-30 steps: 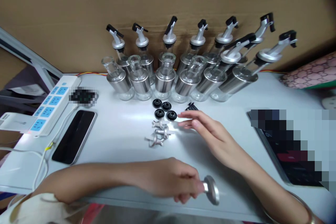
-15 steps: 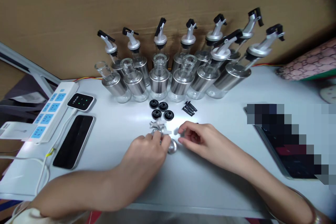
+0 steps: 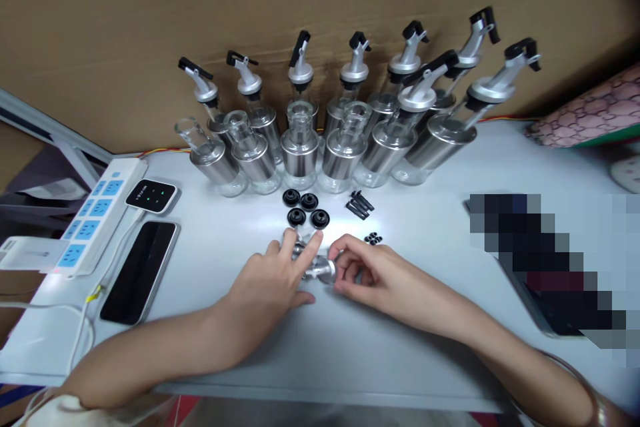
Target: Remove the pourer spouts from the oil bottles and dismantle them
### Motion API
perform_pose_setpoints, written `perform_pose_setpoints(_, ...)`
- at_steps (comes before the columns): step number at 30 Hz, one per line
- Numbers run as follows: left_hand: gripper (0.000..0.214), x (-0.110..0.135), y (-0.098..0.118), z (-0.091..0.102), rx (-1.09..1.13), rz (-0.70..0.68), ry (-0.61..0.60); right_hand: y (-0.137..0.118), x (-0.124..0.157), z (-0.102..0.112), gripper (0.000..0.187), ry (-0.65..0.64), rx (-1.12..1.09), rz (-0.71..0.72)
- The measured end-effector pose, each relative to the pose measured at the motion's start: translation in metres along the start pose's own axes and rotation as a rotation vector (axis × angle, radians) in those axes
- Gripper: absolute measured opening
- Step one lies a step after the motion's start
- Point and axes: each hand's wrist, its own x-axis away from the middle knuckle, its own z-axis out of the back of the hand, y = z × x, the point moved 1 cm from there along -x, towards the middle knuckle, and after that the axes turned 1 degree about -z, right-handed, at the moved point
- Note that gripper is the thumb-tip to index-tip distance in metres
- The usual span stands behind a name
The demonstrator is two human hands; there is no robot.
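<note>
My left hand (image 3: 270,283) lies over a small group of silver pourer spouts, fingers spread and thumb apart. Its fingers partly cover the spouts behind. The nearest silver pourer spout (image 3: 324,269) lies on its side, its round flange to the right. At that flange, the curled thumb and fingers of my right hand (image 3: 370,270) pinch the rim. Just beyond the hands lie several black stoppers (image 3: 320,219), several black levers (image 3: 360,204) and a cluster of tiny black parts (image 3: 373,239).
Behind stand two rows of glass bottles with steel sleeves (image 3: 300,153), some with pourer tops, some uncapped. A power strip (image 3: 100,213), a small white device (image 3: 153,195) and a phone (image 3: 141,272) lie left. A dark, partly pixelated device (image 3: 520,293) lies right.
My left fingers have spread and lifted off the nearest spout. My right hand has moved left onto its flange. The tiny black parts beside my right hand now show.
</note>
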Motion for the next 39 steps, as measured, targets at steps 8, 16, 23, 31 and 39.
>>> perform_pose_setpoints(8,0.067,-0.002,-0.003,-0.002,0.095,-0.065,0.059,-0.007,0.002,0.003,0.010,0.053,0.019,0.029)
perform_pose_setpoints(16,0.081,-0.004,-0.002,-0.002,-0.058,-0.091,0.021,-0.003,0.000,0.004,0.009,0.062,0.127,0.023)
perform_pose_setpoints(23,0.074,-0.004,-0.001,-0.001,-0.072,-0.103,0.038,0.000,0.000,0.002,0.027,0.017,0.239,0.001)
perform_pose_setpoints(31,0.051,-0.002,-0.003,0.002,-0.091,-0.135,0.069,0.003,0.000,0.004,0.007,0.035,0.350,0.062)
perform_pose_setpoints(39,0.028,-0.005,-0.003,0.010,-0.082,-0.089,0.037,0.002,0.000,0.011,0.008,0.047,0.339,0.010)
